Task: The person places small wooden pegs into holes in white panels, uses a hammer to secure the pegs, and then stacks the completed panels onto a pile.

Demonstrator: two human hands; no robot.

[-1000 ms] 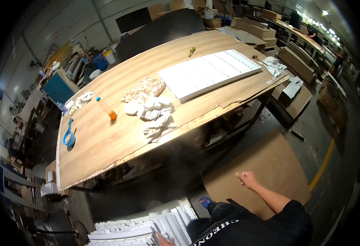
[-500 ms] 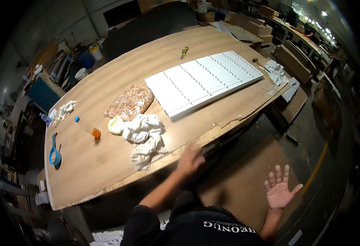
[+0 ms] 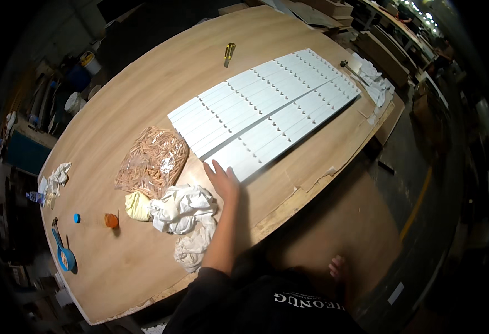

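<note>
White slats, long and thin with a row of small holes down each one, lie side by side in two flat batches on the big wooden worktable. The person's left hand is stretched out over the near end of the closer batch, palm down, fingers straight and a little spread, the tips resting on or just at the end of the slats. It has closed around nothing; the hand is flat and wide open.

Just to the left of that hand sits a clear plastic bag of wooden dowels, bulging and crinkled. Below the hand, right beside the wrist and forearm, is a heap of crumpled white rags, with a pale yellow cloth tucked against its left side. Further left of the rags stand a small orange cap and a small blue cap, and beyond them, near the table's edge, a blue-handled tool. Well beyond the fingertips, past the far side of the slats, a yellow utility knife lies on the bare wood.

The right hand hangs low by the person's side, off the table and well apart from everything on it, over the brown sheet on the floor. Only part of it shows; it has nothing in it, but how far its fingers are opened I cannot tell.
</note>
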